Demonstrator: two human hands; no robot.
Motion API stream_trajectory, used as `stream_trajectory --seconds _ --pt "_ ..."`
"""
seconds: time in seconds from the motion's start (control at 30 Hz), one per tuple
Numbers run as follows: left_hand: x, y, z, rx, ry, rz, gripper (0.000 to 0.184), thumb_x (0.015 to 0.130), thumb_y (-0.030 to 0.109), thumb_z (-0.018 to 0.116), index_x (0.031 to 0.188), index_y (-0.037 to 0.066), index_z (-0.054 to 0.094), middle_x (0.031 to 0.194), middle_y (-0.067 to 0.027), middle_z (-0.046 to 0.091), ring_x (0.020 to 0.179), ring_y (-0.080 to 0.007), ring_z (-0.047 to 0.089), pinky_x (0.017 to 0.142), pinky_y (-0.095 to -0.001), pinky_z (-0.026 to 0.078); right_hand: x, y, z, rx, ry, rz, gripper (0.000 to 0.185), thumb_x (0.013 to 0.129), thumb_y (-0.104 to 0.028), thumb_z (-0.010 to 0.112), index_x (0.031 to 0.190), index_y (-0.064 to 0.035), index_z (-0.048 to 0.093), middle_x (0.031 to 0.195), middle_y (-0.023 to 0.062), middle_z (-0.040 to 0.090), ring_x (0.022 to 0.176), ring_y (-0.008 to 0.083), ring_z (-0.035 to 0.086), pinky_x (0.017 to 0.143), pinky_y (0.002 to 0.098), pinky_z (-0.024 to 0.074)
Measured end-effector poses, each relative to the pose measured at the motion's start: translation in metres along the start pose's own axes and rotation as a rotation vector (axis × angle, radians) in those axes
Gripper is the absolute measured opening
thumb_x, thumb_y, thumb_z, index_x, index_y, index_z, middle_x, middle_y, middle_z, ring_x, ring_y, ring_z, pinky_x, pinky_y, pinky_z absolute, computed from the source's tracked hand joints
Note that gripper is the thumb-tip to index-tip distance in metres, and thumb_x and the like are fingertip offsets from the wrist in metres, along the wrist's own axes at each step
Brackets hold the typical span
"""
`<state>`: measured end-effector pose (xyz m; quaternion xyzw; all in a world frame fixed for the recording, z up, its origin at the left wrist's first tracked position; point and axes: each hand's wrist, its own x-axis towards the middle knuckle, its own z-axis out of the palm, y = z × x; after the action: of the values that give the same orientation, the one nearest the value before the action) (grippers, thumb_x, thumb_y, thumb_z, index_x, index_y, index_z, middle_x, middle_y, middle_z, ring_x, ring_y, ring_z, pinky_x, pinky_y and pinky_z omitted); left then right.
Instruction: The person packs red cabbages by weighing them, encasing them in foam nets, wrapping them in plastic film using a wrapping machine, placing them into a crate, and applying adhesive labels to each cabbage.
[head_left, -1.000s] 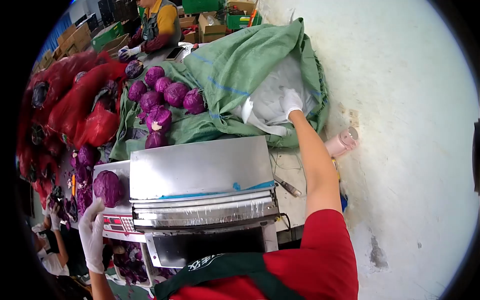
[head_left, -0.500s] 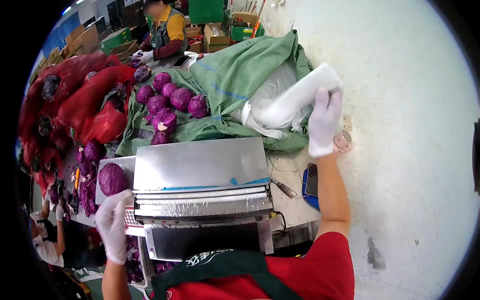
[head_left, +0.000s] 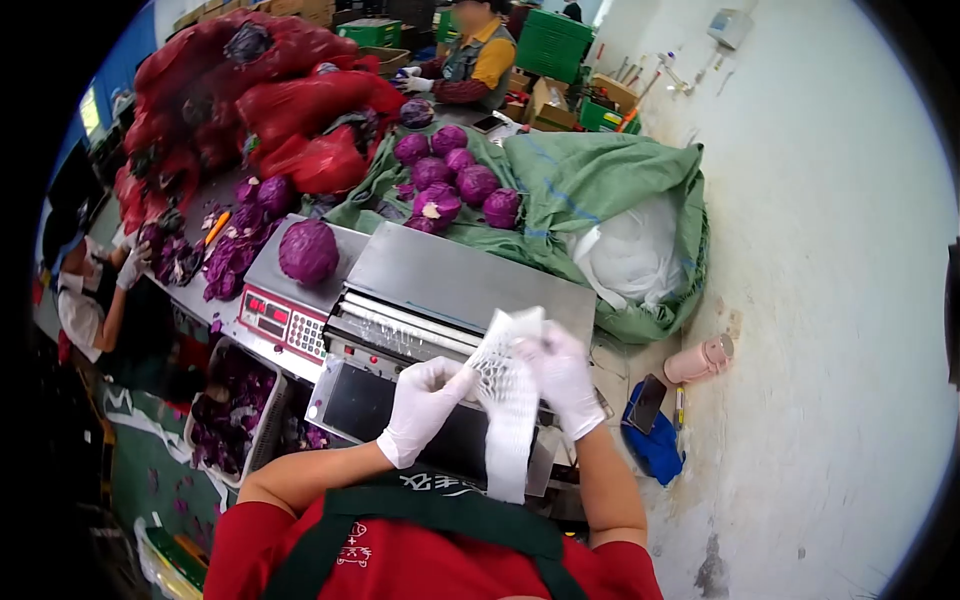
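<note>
A white foam net sleeve (head_left: pixel 508 420) hangs in front of my chest, its mesh stretched near the top. My left hand (head_left: pixel 425 408), in a white glove, pinches the sleeve's left edge. On the other side, my gloved right hand (head_left: pixel 565 380) has its fingers closed on the sleeve's upper right part. Beneath both hands is a film wrapping machine (head_left: pixel 455 280) with a metal top and a dark front plate. A red cabbage (head_left: pixel 308 251) rests on the weighing scale (head_left: pixel 262 318) to the left, whose red digits are lit.
Several red cabbages (head_left: pixel 432 173) lie on green sacking, beside an open green sack (head_left: pixel 610 165) of white sleeves (head_left: pixel 635 250). Red net bags (head_left: pixel 290 110) are heaped behind. A pink bottle (head_left: pixel 698 358) and phone (head_left: pixel 648 400) lie right. Co-workers (head_left: pixel 480 60) stand across and at left.
My right hand has brought the sleeve from beside the sack down to my chest. My left hand has moved right from beside the scale and taken hold of it. The view has turned.
</note>
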<state>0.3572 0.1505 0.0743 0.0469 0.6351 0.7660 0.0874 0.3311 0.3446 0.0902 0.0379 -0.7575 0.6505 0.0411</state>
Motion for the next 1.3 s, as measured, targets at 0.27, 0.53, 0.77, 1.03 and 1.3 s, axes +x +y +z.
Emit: stream_trajectory --seconds 0.27,0.53,0.77,1.03,1.3 --pt "0.007 0.016 -0.021 0.123 0.086 0.345 0.042 0.089 0.008 0.061 0.127 -0.001 0.047 0.104 -0.0044 0.06 0.096 -0.0109 0.057 0.086 -0.0277 0.047 -0.002 0.001 0.039 -0.052 -0.468 0.253 0.023 0.092 -0.015 0.061 0.107 0.0023 0.063 0.088 0.0005 0.064 0.077 0.0073 0.057 0.071 0.0233 0.0482" --pt "0.012 0.001 -0.055 -0.428 0.151 0.093 0.009 0.09 0.004 0.06 0.098 -0.001 0.062 0.091 -0.0055 0.066 0.082 -0.0106 0.062 0.075 -0.0228 0.051 0.003 0.026 0.1 0.219 -0.246 0.005 0.045 0.094 -0.036 0.058 0.117 0.0017 0.059 0.106 0.0097 0.062 0.098 0.0161 0.058 0.09 0.0277 0.0455" --pt "0.035 -0.001 -0.105 0.385 0.52 0.853 0.007 0.086 -0.001 0.058 0.092 0.0 0.055 0.1 -0.0135 0.062 0.094 -0.0252 0.06 0.086 -0.0353 0.045 0.019 0.025 0.167 0.34 -0.044 0.007 0.009 0.09 -0.007 0.061 0.084 -0.002 0.058 0.095 0.0049 0.06 0.085 0.0119 0.055 0.08 0.0254 0.0468" --pt "0.051 -0.014 -0.208 -0.09 -0.368 -0.416 0.021 0.093 0.014 0.055 0.109 0.001 0.058 0.082 0.0009 0.058 0.07 -0.0059 0.052 0.061 -0.0216 0.042 0.103 -0.002 0.194 0.871 -0.022 0.613 0.017 0.097 -0.022 0.05 0.089 -0.0075 0.053 0.08 0.0046 0.056 0.077 0.0194 0.059 0.073 0.0355 0.0515" --pt "0.17 -0.017 -0.387 0.773 0.694 0.155 0.028 0.091 0.027 0.059 0.099 0.001 0.065 0.083 -0.0216 0.066 0.075 -0.0344 0.066 0.066 -0.0396 0.049 0.252 0.053 0.276 -0.859 -0.3 -0.173 0.025 0.08 -0.022 0.05 0.082 -0.0033 0.067 0.085 0.0246 0.064 0.084 0.0414 0.062 0.076 0.0494 0.0487"
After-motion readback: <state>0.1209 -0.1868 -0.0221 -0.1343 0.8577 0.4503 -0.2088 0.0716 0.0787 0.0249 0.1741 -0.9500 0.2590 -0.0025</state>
